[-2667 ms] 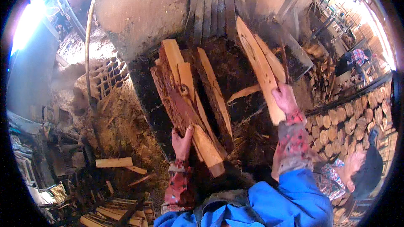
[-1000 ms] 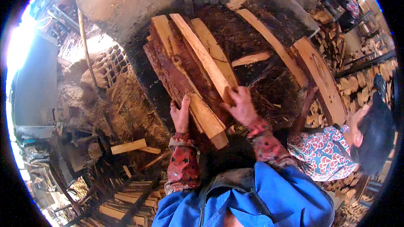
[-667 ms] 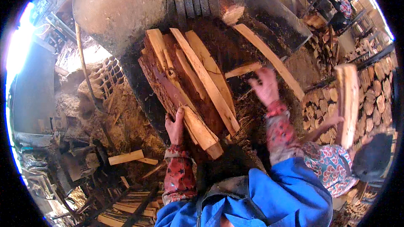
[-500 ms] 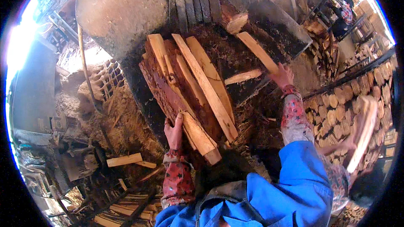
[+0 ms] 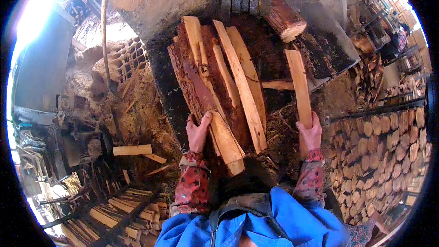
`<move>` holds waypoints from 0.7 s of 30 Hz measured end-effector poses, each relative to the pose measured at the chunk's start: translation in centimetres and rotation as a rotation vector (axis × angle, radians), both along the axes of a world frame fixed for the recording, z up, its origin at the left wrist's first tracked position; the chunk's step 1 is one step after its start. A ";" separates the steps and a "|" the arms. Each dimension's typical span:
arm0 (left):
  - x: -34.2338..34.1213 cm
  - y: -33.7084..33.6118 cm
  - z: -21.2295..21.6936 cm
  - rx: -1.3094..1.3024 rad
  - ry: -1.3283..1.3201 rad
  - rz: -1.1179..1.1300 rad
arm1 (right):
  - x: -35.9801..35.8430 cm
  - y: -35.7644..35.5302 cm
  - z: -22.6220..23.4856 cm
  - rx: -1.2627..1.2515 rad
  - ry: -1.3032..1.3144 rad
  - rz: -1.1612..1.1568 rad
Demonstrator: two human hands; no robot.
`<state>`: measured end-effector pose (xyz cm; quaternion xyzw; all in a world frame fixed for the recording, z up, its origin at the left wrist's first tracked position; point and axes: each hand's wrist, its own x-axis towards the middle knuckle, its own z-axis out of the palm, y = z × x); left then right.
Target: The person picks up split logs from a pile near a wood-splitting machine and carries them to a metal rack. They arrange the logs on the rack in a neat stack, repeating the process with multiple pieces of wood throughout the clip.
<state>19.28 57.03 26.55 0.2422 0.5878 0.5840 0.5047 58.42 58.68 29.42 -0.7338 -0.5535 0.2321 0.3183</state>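
The left hand point(image 5: 197, 132) presses flat against the near end of a bundle of split slabs point(image 5: 215, 87), fingers spread and thumb hooked over the top plank, seemingly to brace the bundle so it does not slide off toward the person. The right hand point(image 5: 310, 133) is closed around the near end of 1 plank point(image 5: 298, 87), holding it upright and apart from the bundle, to the right of it. The bundle leans on a dark, bark-covered block point(image 5: 283, 68), its far ends fanned out toward a thick log point(image 5: 281, 16). Farther right, a wall of stacked cut rounds point(image 5: 379, 146) faces out. On the ground to the left lie a loose offcut point(image 5: 132, 150) and, nearer, a heap of thin sticks point(image 5: 119, 210).
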 end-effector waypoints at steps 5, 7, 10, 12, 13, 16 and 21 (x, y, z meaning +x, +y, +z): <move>0.1 0.2 0.0 -0.058 0.025 0.017 | -5.2 2.2 2.3 0.136 0.223 0.283; 0.1 0.1 0.3 -0.014 -0.019 0.007 | -8.4 5.8 2.1 0.156 0.283 0.404; 0.2 -0.1 1.0 -0.018 0.008 0.004 | -13.4 10.9 -0.3 0.061 0.067 0.489; 0.3 -0.1 1.5 -0.010 0.024 0.009 | -15.1 11.9 -2.0 0.168 -0.292 0.494; 0.3 0.1 1.7 0.002 0.012 0.014 | -15.1 11.9 -2.7 0.151 -0.302 0.469; 0.3 0.2 2.1 -0.018 0.007 0.020 | -14.3 11.0 -4.0 0.082 -0.324 0.399; 0.2 0.0 1.8 -0.009 0.002 0.028 | -13.2 10.7 -3.7 -0.046 -0.233 0.459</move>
